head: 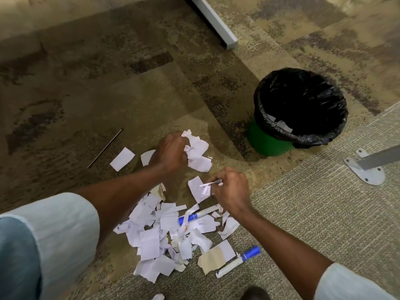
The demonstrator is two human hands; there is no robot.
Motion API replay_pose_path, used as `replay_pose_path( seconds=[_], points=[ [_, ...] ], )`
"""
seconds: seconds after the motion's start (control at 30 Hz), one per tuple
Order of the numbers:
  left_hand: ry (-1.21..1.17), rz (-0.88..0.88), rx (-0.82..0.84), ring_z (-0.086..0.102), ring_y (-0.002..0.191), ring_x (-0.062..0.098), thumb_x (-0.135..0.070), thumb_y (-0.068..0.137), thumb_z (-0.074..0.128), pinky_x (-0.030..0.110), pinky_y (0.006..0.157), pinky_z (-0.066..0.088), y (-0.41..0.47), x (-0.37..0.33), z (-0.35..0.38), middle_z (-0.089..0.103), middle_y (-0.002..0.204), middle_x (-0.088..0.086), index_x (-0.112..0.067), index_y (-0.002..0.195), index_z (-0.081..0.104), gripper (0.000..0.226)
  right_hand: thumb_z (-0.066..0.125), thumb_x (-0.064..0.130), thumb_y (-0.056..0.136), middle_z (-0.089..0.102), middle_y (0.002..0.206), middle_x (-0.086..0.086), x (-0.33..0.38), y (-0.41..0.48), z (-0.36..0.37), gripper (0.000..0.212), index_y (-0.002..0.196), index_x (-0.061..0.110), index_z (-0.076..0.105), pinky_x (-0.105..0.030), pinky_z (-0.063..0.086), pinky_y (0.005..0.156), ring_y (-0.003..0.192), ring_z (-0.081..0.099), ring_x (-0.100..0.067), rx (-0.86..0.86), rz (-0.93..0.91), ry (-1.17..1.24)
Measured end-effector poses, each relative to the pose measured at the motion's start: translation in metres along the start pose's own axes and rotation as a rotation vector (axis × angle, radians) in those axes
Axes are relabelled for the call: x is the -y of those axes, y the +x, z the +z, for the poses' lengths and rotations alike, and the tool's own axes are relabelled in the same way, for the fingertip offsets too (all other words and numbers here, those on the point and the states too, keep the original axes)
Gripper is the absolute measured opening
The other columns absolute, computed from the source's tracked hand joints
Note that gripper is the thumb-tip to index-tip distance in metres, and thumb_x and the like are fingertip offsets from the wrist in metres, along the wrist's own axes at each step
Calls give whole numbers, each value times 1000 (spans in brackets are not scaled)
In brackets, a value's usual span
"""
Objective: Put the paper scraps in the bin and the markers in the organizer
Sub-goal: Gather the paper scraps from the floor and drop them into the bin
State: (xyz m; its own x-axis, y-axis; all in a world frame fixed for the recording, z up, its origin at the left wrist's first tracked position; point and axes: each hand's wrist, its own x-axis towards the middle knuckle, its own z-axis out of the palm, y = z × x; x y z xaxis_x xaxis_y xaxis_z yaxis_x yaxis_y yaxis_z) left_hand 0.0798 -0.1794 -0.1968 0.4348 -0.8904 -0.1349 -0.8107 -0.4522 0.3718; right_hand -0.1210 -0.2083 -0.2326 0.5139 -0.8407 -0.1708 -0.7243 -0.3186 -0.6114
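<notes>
Several white paper scraps (155, 239) lie in a heap on the carpet in front of me. My left hand (172, 152) is closed on a crumpled bunch of scraps (198, 152) above the heap. My right hand (230, 188) pinches a small scrap (205, 188) between its fingertips. A blue-capped white marker (195, 216) lies half buried in the heap. A second blue-capped marker (238, 262) rests on the carpet at the lower right. The green bin (268, 141) with a black liner stands to the upper right, with a scrap inside. No organizer is in view.
A thin dark rod (105, 147) lies on the carpet to the left. Loose scraps (122, 159) sit near it. A grey metal desk foot (363, 169) is bolted down at the right, and another grey leg (216, 22) runs along the top. My knee fills the lower left.
</notes>
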Motion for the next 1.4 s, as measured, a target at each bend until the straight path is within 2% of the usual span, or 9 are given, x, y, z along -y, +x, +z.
replay_pose_path(
  seconds=[0.13,0.33,0.5,0.63,0.83,1.0,1.13,1.3,1.4],
  points=[
    [-122,49,-91,71,107,26,-13,89,79,28,81,54,8,-35,-34,73,125,11,-12,124,74,35,83,12,85,70,95,7,22,11,-59,17,95,26,81,-12,50,54,76,63,-1,-133,-45,31],
    [-299,223,-293,70,90,16,-14,92,73,24,74,59,26,-98,-84,75,116,6,-11,118,77,26,83,14,86,72,90,4,46,39,-166,13,97,21,83,-8,40,47,64,61,-1,-415,-68,46],
    [-302,339,-335,61,82,9,-16,87,79,5,63,40,50,-150,-95,77,106,3,-14,117,77,30,79,10,85,72,69,6,24,73,-222,18,95,24,82,-29,53,41,53,70,-18,-574,36,2],
    [-266,399,-279,63,97,18,-15,88,78,21,76,43,69,-183,-83,75,111,5,-16,122,75,35,75,4,76,78,81,-8,-11,94,-234,27,98,18,84,-23,45,57,60,62,-21,-557,113,-132],
    [-223,400,-133,60,101,20,-10,90,76,23,84,47,82,-205,-61,72,118,8,-10,123,72,34,75,3,74,80,90,-13,-33,102,-233,27,99,10,82,-28,45,73,69,62,-19,-536,142,-223],
    [-196,543,22,56,129,21,-32,85,84,24,96,44,80,-204,-66,64,137,7,-18,126,73,45,73,11,79,78,101,-13,-33,100,-232,32,110,10,77,-43,58,94,92,72,-29,-449,144,-230],
    [-123,635,29,44,138,26,-32,83,79,37,111,45,79,-195,-71,46,149,8,-25,131,69,50,68,16,81,77,101,-8,-26,93,-228,35,115,13,73,-38,60,88,90,73,-26,-533,88,-254],
    [-138,606,-170,54,112,14,-34,86,73,34,91,52,69,-162,-73,56,122,-1,-23,101,71,18,63,23,91,74,98,-6,-1,64,-202,22,108,14,73,-33,59,72,73,68,-15,-599,-191,-163],
    [-169,551,-162,55,108,18,-25,88,71,34,91,50,53,-124,-62,59,118,4,-17,92,69,8,67,22,92,68,98,-5,14,34,-162,18,107,13,71,-34,56,67,69,62,-15,-462,-325,-116]
  ],
)
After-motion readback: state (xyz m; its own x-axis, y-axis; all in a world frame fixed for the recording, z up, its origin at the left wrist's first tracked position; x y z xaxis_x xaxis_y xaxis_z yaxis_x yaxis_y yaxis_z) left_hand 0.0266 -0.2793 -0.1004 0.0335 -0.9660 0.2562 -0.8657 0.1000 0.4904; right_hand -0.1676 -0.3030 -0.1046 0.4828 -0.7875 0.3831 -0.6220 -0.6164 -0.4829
